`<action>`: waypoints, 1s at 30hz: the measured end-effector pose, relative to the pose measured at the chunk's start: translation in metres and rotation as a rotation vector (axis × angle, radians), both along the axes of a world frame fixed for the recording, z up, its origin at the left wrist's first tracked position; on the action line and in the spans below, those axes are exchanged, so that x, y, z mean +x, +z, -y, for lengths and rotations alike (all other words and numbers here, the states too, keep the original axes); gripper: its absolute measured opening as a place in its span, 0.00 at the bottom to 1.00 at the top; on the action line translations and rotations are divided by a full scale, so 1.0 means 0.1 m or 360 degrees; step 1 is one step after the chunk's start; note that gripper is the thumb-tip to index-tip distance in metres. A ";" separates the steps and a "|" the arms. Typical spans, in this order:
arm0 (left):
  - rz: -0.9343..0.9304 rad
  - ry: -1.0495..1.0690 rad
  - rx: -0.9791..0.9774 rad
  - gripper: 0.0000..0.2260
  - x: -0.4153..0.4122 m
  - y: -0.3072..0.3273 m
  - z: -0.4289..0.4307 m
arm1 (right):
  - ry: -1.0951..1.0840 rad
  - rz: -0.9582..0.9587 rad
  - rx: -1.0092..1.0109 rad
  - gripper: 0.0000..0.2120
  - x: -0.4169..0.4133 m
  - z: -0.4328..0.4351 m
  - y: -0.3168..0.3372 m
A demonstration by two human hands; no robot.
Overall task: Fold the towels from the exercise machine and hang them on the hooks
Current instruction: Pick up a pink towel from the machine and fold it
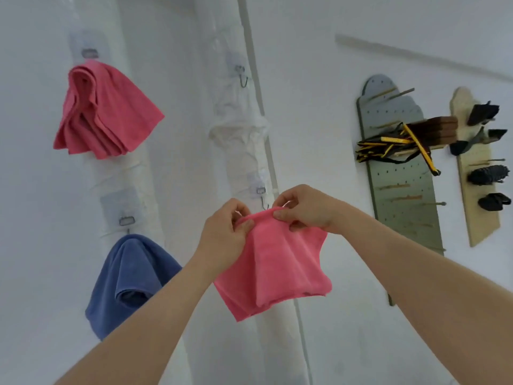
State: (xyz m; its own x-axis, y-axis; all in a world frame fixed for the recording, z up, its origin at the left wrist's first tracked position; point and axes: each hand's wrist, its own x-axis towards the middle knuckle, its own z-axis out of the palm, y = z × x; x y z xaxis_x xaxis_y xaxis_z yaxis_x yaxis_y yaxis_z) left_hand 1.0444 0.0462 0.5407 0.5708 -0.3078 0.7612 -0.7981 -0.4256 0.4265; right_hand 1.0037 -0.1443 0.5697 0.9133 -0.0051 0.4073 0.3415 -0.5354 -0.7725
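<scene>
A person's left hand [224,234] and right hand [305,209] are pinching the top fold of a folded pink towel [272,268], thumbs and curled fingers clamping the bunched edge, the two hands sitting close together with the fold stretching between them. The towel is hanging below the hands, just past the frame's centre toward 6 o'clock, and its top edge is sitting right below a wire hook [263,201] at its 12 o'clock. A second pink towel [102,112] is hanging at 10 o'clock, a blue towel [130,276] at 8 o'clock, and a bare hook [243,77] is showing at 12 o'clock. At 3 o'clock, a grey pegboard [399,190] is carrying yellow-and-black straps [394,148] beside a beige pegboard [477,207].
</scene>
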 end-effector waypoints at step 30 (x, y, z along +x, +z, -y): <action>0.0046 0.0033 0.0112 0.19 1.30 -0.27 0.71 | -0.0082 0.0172 0.0495 0.11 1.17 0.17 -0.45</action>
State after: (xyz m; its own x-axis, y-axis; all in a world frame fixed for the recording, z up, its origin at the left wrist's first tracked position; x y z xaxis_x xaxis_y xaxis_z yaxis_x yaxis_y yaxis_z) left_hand 1.1739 -0.0246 0.5134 0.5557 -0.3496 0.7543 -0.8005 -0.4700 0.3718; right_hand 1.1202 -0.1609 0.5248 0.8601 -0.1896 0.4736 0.4090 -0.2985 -0.8623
